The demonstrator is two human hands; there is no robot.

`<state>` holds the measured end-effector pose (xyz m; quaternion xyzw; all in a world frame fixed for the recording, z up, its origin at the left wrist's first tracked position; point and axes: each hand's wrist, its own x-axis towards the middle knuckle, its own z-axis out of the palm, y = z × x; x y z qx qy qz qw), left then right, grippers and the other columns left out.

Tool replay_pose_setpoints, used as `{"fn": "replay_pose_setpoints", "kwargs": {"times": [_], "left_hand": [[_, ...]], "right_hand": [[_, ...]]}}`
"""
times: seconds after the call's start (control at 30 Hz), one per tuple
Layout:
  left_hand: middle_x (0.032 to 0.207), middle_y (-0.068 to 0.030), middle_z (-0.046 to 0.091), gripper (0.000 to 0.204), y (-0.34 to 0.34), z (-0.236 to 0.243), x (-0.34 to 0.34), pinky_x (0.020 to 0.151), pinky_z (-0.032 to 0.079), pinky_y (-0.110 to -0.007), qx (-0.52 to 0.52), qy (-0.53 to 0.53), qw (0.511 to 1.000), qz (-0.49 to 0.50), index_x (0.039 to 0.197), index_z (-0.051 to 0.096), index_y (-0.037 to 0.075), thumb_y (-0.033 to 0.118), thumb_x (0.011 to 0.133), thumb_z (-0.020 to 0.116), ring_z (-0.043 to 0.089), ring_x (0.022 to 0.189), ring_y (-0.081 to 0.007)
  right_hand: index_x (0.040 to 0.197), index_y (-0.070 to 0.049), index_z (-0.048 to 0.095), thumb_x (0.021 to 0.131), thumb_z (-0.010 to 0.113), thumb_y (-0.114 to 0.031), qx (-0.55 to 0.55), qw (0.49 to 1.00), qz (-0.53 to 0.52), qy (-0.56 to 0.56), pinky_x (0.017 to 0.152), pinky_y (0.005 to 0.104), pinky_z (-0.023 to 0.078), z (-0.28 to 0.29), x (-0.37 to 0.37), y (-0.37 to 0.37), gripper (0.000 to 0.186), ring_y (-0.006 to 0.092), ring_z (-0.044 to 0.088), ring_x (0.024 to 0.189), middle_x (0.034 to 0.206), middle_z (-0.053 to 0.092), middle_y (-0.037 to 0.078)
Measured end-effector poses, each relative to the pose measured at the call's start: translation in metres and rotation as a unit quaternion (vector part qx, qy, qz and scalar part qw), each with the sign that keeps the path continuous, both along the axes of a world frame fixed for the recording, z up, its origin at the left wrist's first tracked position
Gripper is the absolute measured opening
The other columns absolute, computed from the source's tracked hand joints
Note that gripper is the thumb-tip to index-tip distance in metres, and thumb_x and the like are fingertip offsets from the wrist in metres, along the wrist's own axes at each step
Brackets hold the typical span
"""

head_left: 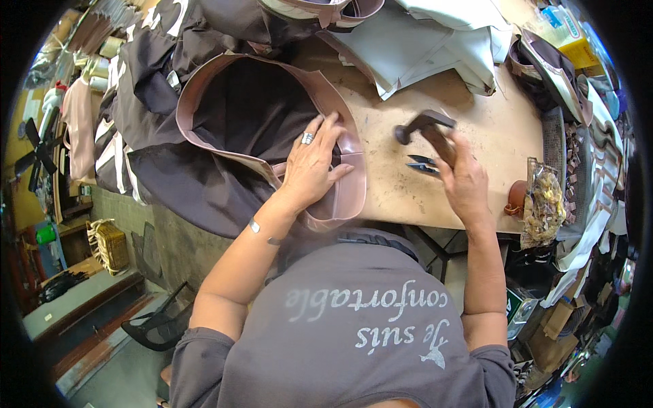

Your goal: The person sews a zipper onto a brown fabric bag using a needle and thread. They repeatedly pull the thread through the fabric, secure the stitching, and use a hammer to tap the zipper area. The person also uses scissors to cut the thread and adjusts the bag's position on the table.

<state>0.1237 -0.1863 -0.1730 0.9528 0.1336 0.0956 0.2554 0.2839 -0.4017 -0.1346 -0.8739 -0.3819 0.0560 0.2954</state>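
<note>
Pink leather-look band [349, 182] under spread left hand [309, 165], likely to steady it; right hand [465, 182] wrapped round hammer [430, 125] over desk [503, 153].

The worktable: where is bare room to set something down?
A bare patch of tabletop lies between the right hand, holding a hammer, and the gray mesh basket, in front of the pale sheets. A narrower strip separates the pink-banded piece from the snips. Dark fabric crowds the upper left.
</note>
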Motion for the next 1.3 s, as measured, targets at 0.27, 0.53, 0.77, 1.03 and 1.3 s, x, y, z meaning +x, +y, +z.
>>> {"fn": "replay_pose_setpoints", "kwargs": {"times": [0.27,0.53,0.77,1.03,1.3], "left_hand": [[0.143,-0.0131,0.029,0.066,0.002,0.015,0.009,0.103,0.027,-0.045,0.014,0.081,0.996,0.039,0.122,0.044,0.009,0.031,0.068,0.074,0.024,0.133,-0.0313],[0.142,-0.0125,0.03,0.05,-0.006,0.0,0.007,0.104,0.023,-0.044,0.028,0.063,0.995,0.078,0.121,0.046,0.011,0.028,0.078,0.064,0.025,0.133,-0.0319],[0.143,-0.0131,0.03,0.052,-0.007,-0.001,0.008,0.104,0.023,-0.043,0.028,0.058,0.995,0.073,0.122,0.045,0.011,0.026,0.077,0.066,0.025,0.132,-0.0325],[0.141,-0.0062,0.035,0.034,0.007,-0.006,0.005,0.103,0.025,-0.043,-0.011,0.059,0.996,0.073,0.119,0.051,0.015,0.018,0.086,0.052,0.028,0.132,-0.0285],[0.134,-0.0119,0.043,0.031,0.006,0.018,-0.003,0.094,0.037,-0.041,-0.113,-0.077,0.989,0.053,0.113,0.054,0.012,0.007,0.082,0.053,0.047,0.116,-0.0317]], "right_hand": [[0.115,-0.017,0.058,0.074,0.058,-0.007,-0.017,0.957,0.167,-0.237,0.053,0.0322,0.047,-0.017,-0.012,0.05,0.042,0.0212,0.056,0.058,0.08,0.056,0.003],[0.117,-0.016,0.057,0.073,0.056,-0.006,0.005,0.953,0.187,-0.239,0.048,0.0301,0.045,-0.008,-0.024,0.031,0.045,0.0198,0.054,0.056,0.075,0.053,0.002],[0.106,-0.015,0.062,0.072,0.056,-0.007,0.004,0.956,0.193,-0.223,0.05,0.0302,0.044,-0.007,-0.042,0.01,0.035,0.0176,0.053,0.056,0.073,0.05,0.002],[0.112,-0.019,0.061,0.072,0.057,-0.006,-0.029,0.963,0.204,-0.172,0.05,0.0298,0.044,0.011,-0.039,0.006,0.042,0.0169,0.052,0.055,0.072,0.049,0.002],[0.113,-0.004,0.056,0.076,0.061,-0.005,-0.01,0.988,0.155,-0.026,0.07,0.0327,0.049,-0.01,-0.021,0.03,0.037,0.0293,0.062,0.08,0.102,0.06,0.01]]}}
